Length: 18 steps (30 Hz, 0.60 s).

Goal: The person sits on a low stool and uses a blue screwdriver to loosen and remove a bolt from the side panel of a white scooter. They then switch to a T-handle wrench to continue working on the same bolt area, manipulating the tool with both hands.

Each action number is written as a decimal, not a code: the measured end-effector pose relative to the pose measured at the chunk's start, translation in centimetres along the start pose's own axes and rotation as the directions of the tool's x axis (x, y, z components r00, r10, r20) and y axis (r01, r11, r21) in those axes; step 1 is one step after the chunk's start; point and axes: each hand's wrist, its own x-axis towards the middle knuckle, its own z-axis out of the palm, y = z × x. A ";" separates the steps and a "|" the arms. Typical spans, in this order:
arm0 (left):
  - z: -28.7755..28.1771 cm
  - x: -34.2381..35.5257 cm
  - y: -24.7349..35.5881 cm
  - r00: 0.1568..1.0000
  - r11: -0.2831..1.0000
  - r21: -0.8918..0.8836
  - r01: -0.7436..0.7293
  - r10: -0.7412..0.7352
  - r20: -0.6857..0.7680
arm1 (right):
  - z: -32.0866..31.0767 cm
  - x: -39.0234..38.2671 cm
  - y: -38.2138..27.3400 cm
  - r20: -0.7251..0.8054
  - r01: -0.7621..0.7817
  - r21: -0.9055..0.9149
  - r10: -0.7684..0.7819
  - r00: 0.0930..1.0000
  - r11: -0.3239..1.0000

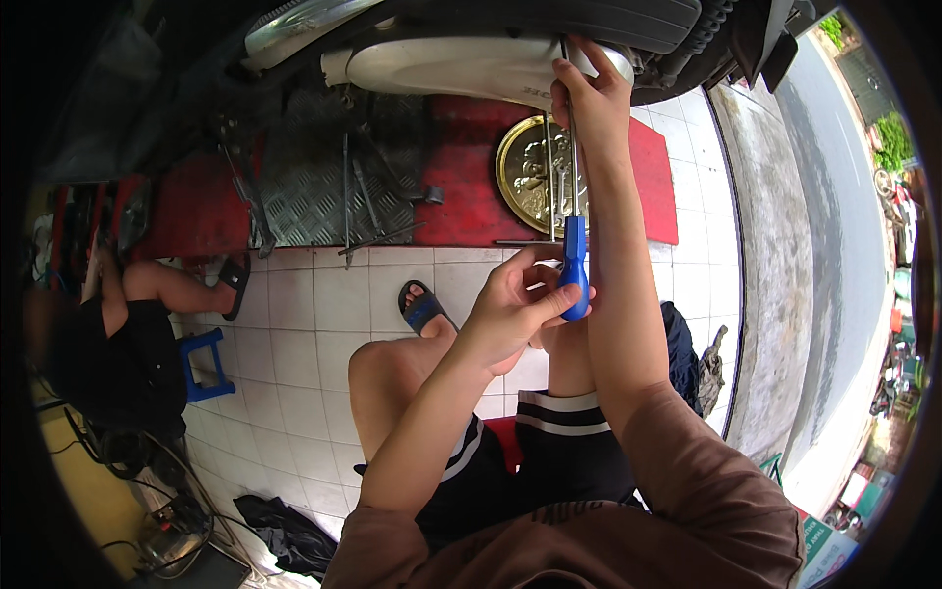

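A long screwdriver with a blue handle [575,285] points away from me, its thin shaft reaching up to the silver engine cover [451,74] of a motorbike. My left hand [515,309] is closed around the handle, thumb along its side. At the far end, my right hand [596,86] pinches the shaft close to the cover's lower right part. The screwdriver's tip is hidden by the fingers and the cover. Below the shaft sits a round gold-coloured metal dish [510,187] with an embossed pattern, and small parts and a T-handled tool [549,211] are on it.
A red work platform [461,211] with a black tread plate [294,211] runs beneath the motorbike, with several metal tools on it. At left, another person [118,344] sits near a blue stool [206,365]. Cables and dark cloth [285,535] lie lower left; a road [824,255] runs at right.
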 end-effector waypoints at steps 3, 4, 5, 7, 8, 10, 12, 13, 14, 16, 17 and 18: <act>0.3 -0.7 0.2 0.999 0.985 -0.171 0.017 -0.009 0.043 | 0.1 0.0 -0.1 -0.006 0.005 -0.004 -0.005 1.000 1.000; 0.3 -0.9 0.1 0.999 0.981 -0.187 0.045 -0.040 0.029 | 0.1 0.1 -0.1 -0.008 0.005 0.001 -0.005 1.000 1.000; 0.4 -1.1 -0.1 0.998 0.964 -0.258 0.061 -0.054 0.032 | 0.2 0.2 -0.1 -0.007 0.006 0.005 -0.006 1.000 1.000; 0.5 -1.2 -0.3 0.996 0.914 -0.396 0.090 -0.081 0.040 | 0.3 0.1 -0.1 -0.020 0.009 0.013 -0.008 1.000 1.000; 0.5 -1.3 -0.3 0.994 0.903 -0.416 0.106 -0.091 0.056 | 0.3 0.1 -0.1 -0.029 0.010 0.015 -0.009 1.000 1.000; 0.8 -1.3 -0.2 0.996 0.949 -0.305 0.082 -0.089 -0.007 | 0.2 0.2 -0.4 -0.035 0.025 -0.030 -0.026 0.999 0.999; 1.2 -1.5 0.2 0.996 0.960 -0.271 0.064 -0.080 -0.050 | 0.1 0.2 -0.4 -0.033 0.038 -0.059 -0.040 0.999 0.998; 1.4 -1.6 0.2 0.997 0.980 -0.197 0.038 -0.050 -0.057 | 0.1 0.2 -0.4 -0.030 0.044 -0.067 -0.046 0.999 0.997; 1.6 -1.7 0.2 0.998 0.992 -0.122 0.011 -0.018 -0.062 | 0.1 0.2 -0.4 -0.026 0.050 -0.076 -0.052 0.998 0.996; 1.6 -1.8 -0.5 0.991 0.992 0.016 -0.122 0.123 -0.053 | 0.2 0.3 -0.3 -0.032 0.047 -0.085 -0.050 0.998 0.995; 1.5 -1.7 -0.8 0.986 0.986 0.082 -0.147 0.153 -0.073 | 0.3 0.3 -0.2 -0.039 0.045 -0.083 -0.048 0.998 0.995; 1.4 -1.6 -1.1 0.979 0.974 0.148 -0.169 0.184 -0.091 | 0.3 0.3 -0.2 -0.043 0.049 -0.073 -0.052 0.998 0.996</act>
